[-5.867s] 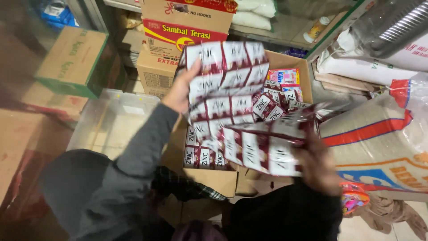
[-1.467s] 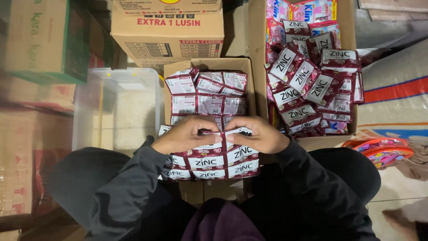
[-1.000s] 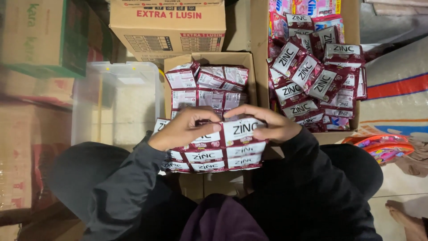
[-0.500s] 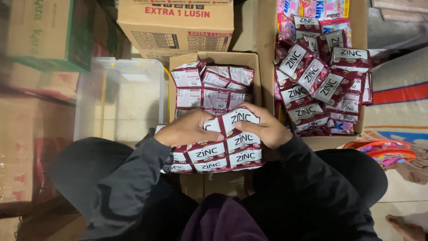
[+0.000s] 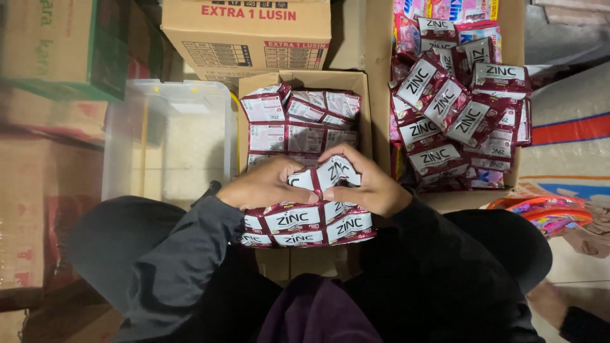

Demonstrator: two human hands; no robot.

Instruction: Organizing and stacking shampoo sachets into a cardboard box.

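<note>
Dark red and white sachet strips with black lettering under both hands. Same dark red and white on the sachets in the small brown carton. Dark red and white sachets in the larger brown carton, pink packets at its far end. Clear plastic tub, milky. Green and tan box. Grey sleeves.
</note>
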